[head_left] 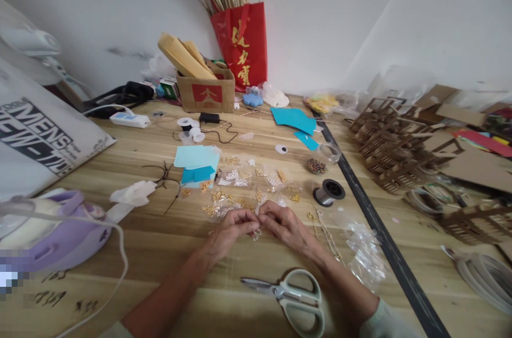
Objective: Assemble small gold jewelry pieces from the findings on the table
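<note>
My left hand (239, 222) and my right hand (280, 222) meet fingertip to fingertip above the wooden table, both pinched closed. A small silvery trinket (256, 234) shows just below the fingertips; its exact kind is too small to tell. What sits inside the pinch is hidden. A faint clear thread (229, 266) appears to run down from the left hand. Beyond the hands lie small bags of gold and silver beads or findings (221, 196). Scissors with pale handles (301, 295) rest open in front of me, between my forearms. A spool of thin wire or line (328, 192) stands to the right.
Gold and silver chains (328, 234) and crumpled clear plastic bags (365, 252) lie right of my right forearm. A jar of dark beads (317, 166) is farther back. At left sits a purple appliance (68, 234) with a white cord. Brown lattice baskets (394, 146) are stacked at right.
</note>
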Demonstrator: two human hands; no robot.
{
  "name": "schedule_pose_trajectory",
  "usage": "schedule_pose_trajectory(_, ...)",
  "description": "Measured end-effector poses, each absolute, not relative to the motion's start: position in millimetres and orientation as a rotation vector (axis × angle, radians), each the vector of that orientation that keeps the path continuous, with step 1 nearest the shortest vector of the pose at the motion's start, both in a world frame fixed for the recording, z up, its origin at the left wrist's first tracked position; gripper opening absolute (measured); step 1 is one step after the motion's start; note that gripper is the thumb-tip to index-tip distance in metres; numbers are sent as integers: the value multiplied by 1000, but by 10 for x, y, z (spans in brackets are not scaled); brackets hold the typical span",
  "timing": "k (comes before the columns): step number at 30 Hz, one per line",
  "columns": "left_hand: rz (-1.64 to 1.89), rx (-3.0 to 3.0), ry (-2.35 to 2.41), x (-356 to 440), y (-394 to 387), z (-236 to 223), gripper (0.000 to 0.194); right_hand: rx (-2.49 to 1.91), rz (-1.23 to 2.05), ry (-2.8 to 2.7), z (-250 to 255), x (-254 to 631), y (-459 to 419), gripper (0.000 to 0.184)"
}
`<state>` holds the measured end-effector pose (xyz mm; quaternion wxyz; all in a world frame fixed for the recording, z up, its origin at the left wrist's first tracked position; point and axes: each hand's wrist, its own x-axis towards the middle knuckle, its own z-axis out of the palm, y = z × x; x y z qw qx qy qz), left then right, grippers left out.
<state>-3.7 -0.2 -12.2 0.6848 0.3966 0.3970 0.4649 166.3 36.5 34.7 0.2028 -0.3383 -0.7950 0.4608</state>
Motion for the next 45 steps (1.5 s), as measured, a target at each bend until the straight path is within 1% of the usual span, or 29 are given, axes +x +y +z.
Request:
schedule_pose_trajectory(6,1052,863,864,-47,6,-101,13,-929,1311,-2210,372,1666,360,18)
schedule_pose_trajectory(11,1050,964,977,-94,28,70,16,-907,1269,-2212,403,1659,352,18)
schedule_pose_trajectory(15,1072,1019,980,-131,35,159,17,-914,1267,-2204,411,1657,341,18)
schedule_pose_trajectory(21,1043,982,943,-102,8,42,15,-936,1186,-2275,417,1673,328,19)
schedule_pose_trajectory(28,995,916,951,-46,8,-75,18,-928,1083,-2336,406,1688,313,17)
schedule_pose_trajectory(37,988,780,870,-33,-10,-49,16,-920,1136,-2303,365,1712,332,16)
schedule_pose_trajectory(45,1007,868,961,-20,-9,-39,14,-924,1275,-2267,354,1782,374,14)
